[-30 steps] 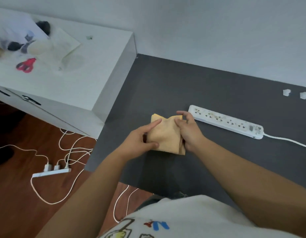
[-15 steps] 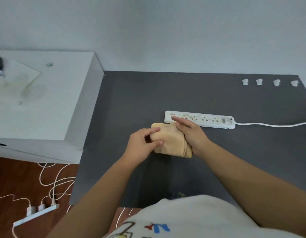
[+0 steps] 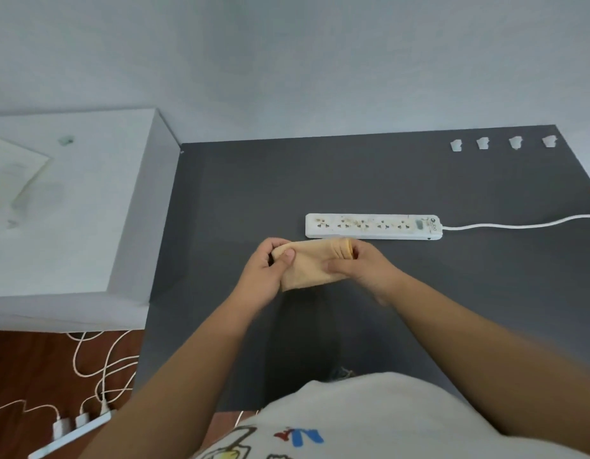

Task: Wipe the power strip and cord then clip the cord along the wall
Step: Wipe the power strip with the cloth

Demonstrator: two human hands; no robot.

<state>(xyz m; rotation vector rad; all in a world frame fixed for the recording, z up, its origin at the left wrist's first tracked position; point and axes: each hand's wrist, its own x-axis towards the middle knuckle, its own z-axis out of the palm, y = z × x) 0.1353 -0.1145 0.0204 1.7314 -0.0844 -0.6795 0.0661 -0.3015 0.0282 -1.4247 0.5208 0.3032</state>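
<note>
A white power strip with brown stains around its sockets lies flat on the dark grey mat. Its white cord runs off to the right edge. Just in front of the strip I hold a folded beige cloth in both hands, lifted a little off the mat. My left hand grips its left end and my right hand grips its right end. Several small white cord clips sit in a row at the mat's far right, near the wall.
A white cabinet with papers on top stands to the left of the mat. On the wooden floor at the lower left lies another power strip with chargers and tangled white cables. The pale wall runs behind.
Both hands have lifted the cloth and pulled it slightly away from the power strip, stretching it between them. The view has swung right, bringing all the clips into sight.
</note>
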